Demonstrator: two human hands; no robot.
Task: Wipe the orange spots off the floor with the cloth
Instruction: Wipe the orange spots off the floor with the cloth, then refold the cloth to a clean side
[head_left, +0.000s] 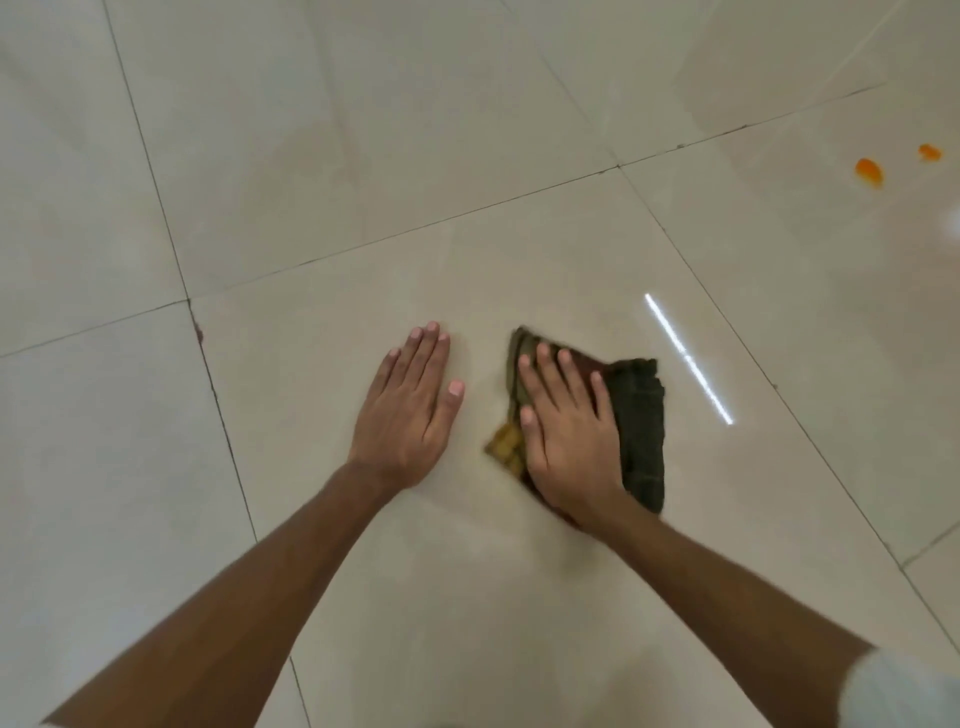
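Note:
A dark folded cloth (641, 426) with an orange-stained corner lies on the beige floor tile (519, 270) in the middle of the view. My right hand (569, 436) presses flat on top of it, fingers spread. My left hand (410, 410) rests flat on the bare tile just left of the cloth, holding nothing. Two orange spots sit far off at the upper right: a larger orange spot (869, 171) and a smaller orange spot (930, 152). Whatever is under the cloth is hidden.
The floor is glossy beige tiles with dark grout lines (218, 395). A bright strip of reflected light (688, 358) lies right of the cloth. A small dark mark sits on the grout at the left (197, 327).

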